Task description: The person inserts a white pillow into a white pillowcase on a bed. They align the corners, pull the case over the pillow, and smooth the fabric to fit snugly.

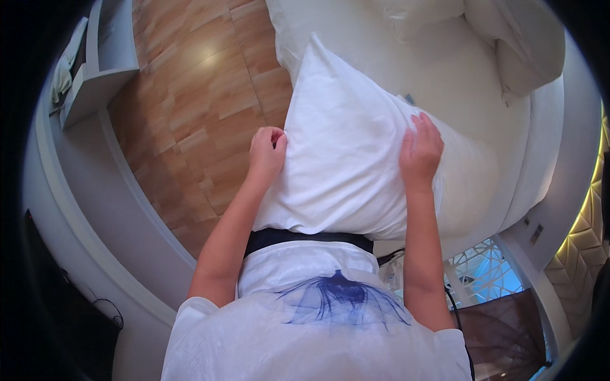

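Observation:
A white pillow (343, 143) in a plain, creased case lies in front of my waist, one pointed corner reaching away from me over the bed (457, 85). At its left edge, my left hand (268, 150) has curled fingers, with thumb and forefinger pinched on the fabric. My right hand (421, 150) rests against the pillow's right side, its fingers bent over the cloth and slightly blurred. Whether those fingers grip the case or only press on it is hidden.
Wood-look floor tiles (205, 95) run along the bed's left side. Farther left stands a white shelf unit (107, 66) with cloth on it. More white bedding (529, 43) is heaped at the upper right. A small bluish item (409, 99) lies beyond my right hand. Behind me at the right is a brown surface (505, 328).

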Action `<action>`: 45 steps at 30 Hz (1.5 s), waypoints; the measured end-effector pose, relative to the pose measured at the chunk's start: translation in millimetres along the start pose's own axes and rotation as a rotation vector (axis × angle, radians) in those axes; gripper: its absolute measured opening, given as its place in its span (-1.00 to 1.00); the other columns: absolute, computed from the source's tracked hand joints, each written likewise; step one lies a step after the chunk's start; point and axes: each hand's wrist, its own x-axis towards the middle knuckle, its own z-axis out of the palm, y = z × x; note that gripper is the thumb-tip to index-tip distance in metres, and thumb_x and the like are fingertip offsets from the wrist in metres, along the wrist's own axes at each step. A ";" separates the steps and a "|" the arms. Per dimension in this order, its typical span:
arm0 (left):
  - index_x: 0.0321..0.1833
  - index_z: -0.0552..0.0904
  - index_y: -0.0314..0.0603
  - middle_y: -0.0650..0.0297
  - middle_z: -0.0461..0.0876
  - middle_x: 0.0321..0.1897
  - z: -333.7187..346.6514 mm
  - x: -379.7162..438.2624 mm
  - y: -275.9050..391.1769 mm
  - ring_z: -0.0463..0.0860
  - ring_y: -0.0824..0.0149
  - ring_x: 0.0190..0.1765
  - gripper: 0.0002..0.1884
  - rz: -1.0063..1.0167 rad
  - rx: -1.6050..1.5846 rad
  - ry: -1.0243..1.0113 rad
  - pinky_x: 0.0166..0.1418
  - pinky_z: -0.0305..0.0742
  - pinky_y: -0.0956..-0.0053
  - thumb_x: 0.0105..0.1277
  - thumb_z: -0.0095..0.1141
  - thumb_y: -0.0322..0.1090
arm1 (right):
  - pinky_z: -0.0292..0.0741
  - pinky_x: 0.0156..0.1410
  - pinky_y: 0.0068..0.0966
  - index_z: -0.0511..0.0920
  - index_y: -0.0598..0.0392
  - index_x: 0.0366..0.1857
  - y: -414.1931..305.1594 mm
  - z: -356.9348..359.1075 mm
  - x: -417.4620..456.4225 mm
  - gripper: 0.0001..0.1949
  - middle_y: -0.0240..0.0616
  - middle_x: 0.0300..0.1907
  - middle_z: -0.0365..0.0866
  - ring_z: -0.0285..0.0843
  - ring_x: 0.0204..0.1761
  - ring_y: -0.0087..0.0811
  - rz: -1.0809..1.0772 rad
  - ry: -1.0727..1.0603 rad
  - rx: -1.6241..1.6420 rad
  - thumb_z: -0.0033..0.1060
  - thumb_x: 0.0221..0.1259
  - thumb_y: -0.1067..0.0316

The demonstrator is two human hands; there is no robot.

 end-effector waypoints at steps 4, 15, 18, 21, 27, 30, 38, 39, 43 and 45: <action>0.21 0.57 -0.29 0.02 0.60 0.17 10.3 33.1 42.6 0.53 0.03 0.26 -0.56 0.128 -0.058 0.085 0.33 0.42 0.20 0.37 0.27 -0.19 | 0.40 0.30 -0.14 0.62 0.08 0.13 42.6 -4.2 4.3 -0.59 -0.20 0.19 0.62 0.52 0.22 -0.13 0.318 -0.113 -0.170 0.31 0.24 0.17; 0.38 0.51 -0.11 0.17 0.42 0.44 69.4 18.0 166.8 0.22 0.14 0.58 -0.18 0.682 0.691 -0.293 0.67 -0.21 -0.11 0.09 0.45 0.14 | 0.41 0.23 -0.13 0.72 0.08 -0.12 60.8 6.4 -4.2 -0.72 -0.13 -0.19 0.78 0.67 -0.05 -0.12 0.465 -0.480 -0.011 0.16 0.33 0.12; 0.38 0.52 -0.10 0.17 0.44 0.42 76.7 19.7 181.7 0.26 0.17 0.56 -0.18 0.671 0.778 -0.373 0.68 -0.22 -0.09 0.10 0.43 0.16 | 0.48 0.13 -0.16 0.70 0.15 -0.16 69.0 7.5 -13.9 -0.71 -0.08 -0.23 0.78 0.69 -0.13 -0.07 0.605 -0.390 0.212 0.16 0.33 0.14; 0.38 0.53 -0.10 0.17 0.47 0.39 82.1 29.2 195.1 0.31 0.20 0.53 -0.21 0.667 0.826 -0.425 0.69 -0.22 -0.07 0.14 0.40 0.16 | 0.55 0.02 -0.22 0.71 0.20 -0.23 76.9 16.2 -22.0 -0.71 -0.07 -0.28 0.78 0.71 -0.19 -0.08 0.867 -0.228 0.547 0.22 0.29 0.15; 0.04 0.72 -0.21 0.13 0.70 0.02 91.9 52.1 188.8 0.60 0.16 0.23 -0.43 0.686 0.976 -0.504 0.57 0.14 0.07 0.20 0.35 0.16 | 0.60 0.00 -0.33 0.73 0.20 -0.34 76.7 8.4 -13.0 -0.72 -0.07 -0.31 0.78 0.73 -0.21 -0.17 0.919 -0.275 0.748 0.37 0.14 0.14; -0.14 0.75 -0.23 0.11 0.73 -0.10 91.9 51.3 172.0 0.65 0.13 0.11 -0.50 0.709 0.909 -0.496 0.40 0.31 0.15 0.20 0.36 0.13 | 0.60 -0.09 -0.31 0.71 0.17 -0.32 62.8 -6.8 -4.5 -0.76 -0.08 -0.34 0.76 0.71 -0.27 -0.13 0.811 -0.344 0.576 0.38 0.14 0.18; 0.15 0.58 -0.23 0.12 0.60 0.10 66.8 13.1 164.8 0.55 0.07 0.22 -0.37 0.785 0.643 -0.278 0.34 0.36 0.19 0.17 0.42 0.09 | 0.51 -0.25 -0.21 0.61 0.12 -0.40 82.6 1.8 -48.7 -0.85 -0.12 -0.49 0.65 0.62 -0.41 -0.06 0.780 0.325 0.376 0.33 0.23 0.29; 0.18 0.56 -0.21 0.12 0.58 0.15 63.0 9.7 170.0 0.53 0.06 0.25 -0.36 0.745 0.647 -0.297 0.37 0.36 0.19 0.18 0.42 0.08 | 0.51 -0.26 -0.21 0.61 0.11 -0.40 86.2 -0.5 -49.6 -0.86 -0.12 -0.50 0.65 0.61 -0.42 -0.06 0.782 0.386 0.338 0.32 0.24 0.30; 0.14 0.58 -0.24 0.13 0.61 0.12 59.6 10.3 166.4 0.53 0.05 0.23 -0.38 0.865 0.703 -0.323 0.36 0.38 0.18 0.14 0.45 0.01 | 0.49 -0.23 -0.19 0.58 0.09 -0.43 93.9 -4.6 -48.2 -0.85 -0.21 -0.47 0.66 0.61 -0.39 -0.06 0.881 0.236 0.291 0.33 0.23 0.29; 0.08 0.61 -0.25 0.13 0.64 0.07 66.0 21.2 151.4 0.56 0.02 0.17 -0.45 0.867 0.755 -0.334 0.33 0.40 0.17 0.14 0.45 -0.04 | 0.47 -0.18 -0.19 0.58 0.06 -0.41 89.9 0.2 -47.8 -0.86 -0.25 -0.43 0.66 0.61 -0.33 -0.10 0.680 0.224 0.137 0.34 0.23 0.29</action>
